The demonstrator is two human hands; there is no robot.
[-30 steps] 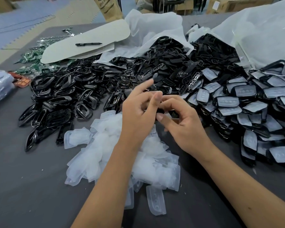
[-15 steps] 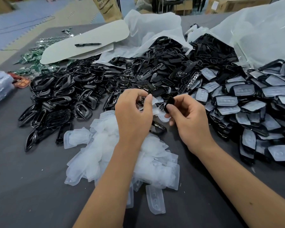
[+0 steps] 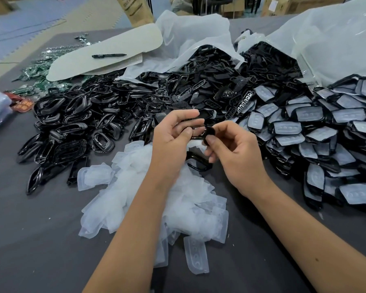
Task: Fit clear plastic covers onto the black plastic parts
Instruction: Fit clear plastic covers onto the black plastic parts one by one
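Both hands meet above the table's middle around one black plastic part (image 3: 200, 134). My left hand (image 3: 173, 136) holds its left end between thumb and fingers, together with a clear cover whose outline is hard to make out. My right hand (image 3: 235, 149) pinches the part's right end with thumb and forefinger. Under my forearms lies a heap of clear plastic covers (image 3: 140, 191). One loose black frame (image 3: 199, 163) rests on the table just below the hands.
A wide spread of bare black frames (image 3: 76, 127) fills the left and back. Parts with covers fitted (image 3: 317, 132) pile up on the right. White plastic bags (image 3: 336, 43), a cardboard sheet (image 3: 106, 53) with a pen (image 3: 108, 56), and green circuit boards (image 3: 36, 70) lie beyond.
The hands drew apart slightly and lifted the black part; now both grip its ends at once, the left hand turned palm inward.
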